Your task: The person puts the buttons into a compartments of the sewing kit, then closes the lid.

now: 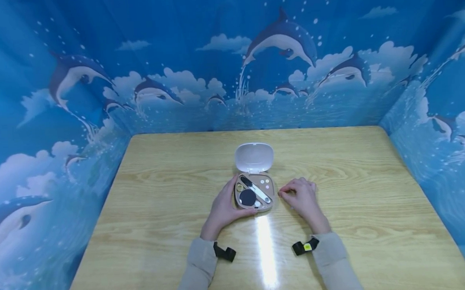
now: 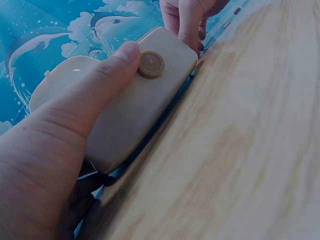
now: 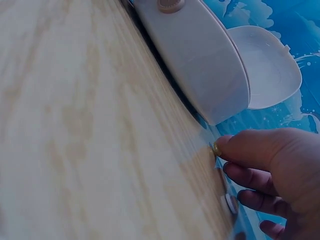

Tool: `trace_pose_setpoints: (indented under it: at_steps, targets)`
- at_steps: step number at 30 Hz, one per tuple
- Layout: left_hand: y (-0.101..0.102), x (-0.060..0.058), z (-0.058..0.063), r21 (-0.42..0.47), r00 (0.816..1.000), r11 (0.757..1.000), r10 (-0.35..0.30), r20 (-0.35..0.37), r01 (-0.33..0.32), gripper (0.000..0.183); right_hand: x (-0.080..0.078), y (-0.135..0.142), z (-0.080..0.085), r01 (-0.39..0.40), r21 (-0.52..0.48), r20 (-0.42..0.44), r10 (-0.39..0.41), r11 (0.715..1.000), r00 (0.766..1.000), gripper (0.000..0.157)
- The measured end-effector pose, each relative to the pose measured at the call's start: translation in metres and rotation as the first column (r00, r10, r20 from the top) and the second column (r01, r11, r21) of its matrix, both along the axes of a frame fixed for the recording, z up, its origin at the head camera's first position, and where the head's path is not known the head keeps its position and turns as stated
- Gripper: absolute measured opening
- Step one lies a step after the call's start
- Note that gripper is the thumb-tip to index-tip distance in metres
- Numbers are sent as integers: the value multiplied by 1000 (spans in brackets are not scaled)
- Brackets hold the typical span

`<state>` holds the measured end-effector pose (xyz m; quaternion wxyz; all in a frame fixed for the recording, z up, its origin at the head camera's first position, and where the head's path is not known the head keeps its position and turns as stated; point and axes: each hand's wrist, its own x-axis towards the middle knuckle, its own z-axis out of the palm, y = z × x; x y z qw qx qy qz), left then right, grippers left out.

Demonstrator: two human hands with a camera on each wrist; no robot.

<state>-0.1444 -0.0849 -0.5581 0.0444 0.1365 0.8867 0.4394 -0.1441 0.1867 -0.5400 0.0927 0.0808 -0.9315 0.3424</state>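
An open sewing-kit-like case [image 1: 274, 190] with a beige tray lies on the table. My left hand [image 1: 224, 204] grips its left side, the thumb along the front near a round brown clasp [image 2: 151, 64]. In the tray are a slim tool with a black end and white handle [image 1: 263, 195], a black disc [image 1: 248, 198], a gold-coloured ring-like piece [image 1: 240, 187] and several small white round pieces [image 1: 267, 181]. To the right of the case, my right hand [image 1: 302, 197] pinches a tiny gold-coloured piece [image 3: 216, 149] between thumb and finger, just above the table; its exact kind is unclear.
The case's white lid [image 1: 254, 157] stands raised at the back. A small white piece [image 3: 231, 203] shows by my right hand's lower fingers. The wood-grain table [image 1: 161, 200] is bordered by a blue dolphin-print curtain [image 1: 198, 77]. Both wrists wear black camera bands.
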Motion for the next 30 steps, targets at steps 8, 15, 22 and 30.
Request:
trace_pose_setpoints:
  at_steps: [8,15,22,30]
  targets:
    - [1,1,1,21,1000,1000,-2,-15,2,130,0,-1,-1,4,17,-34,-3,1000,999,9]
    - [1,1,1,14,1000,1000,2,-11,-2,130,1,-2,-2,5,9,-69,-5,1000,998,10]
    - [1,1,2,16,1000,1000,-2,-11,2,130,2,-3,1,13,-9,-75,-13,1000,997,10]
    - [1,1,1,21,1000,1000,-5,-19,5,129,2,-4,8,20,-56,-106,-26,998,994,12]
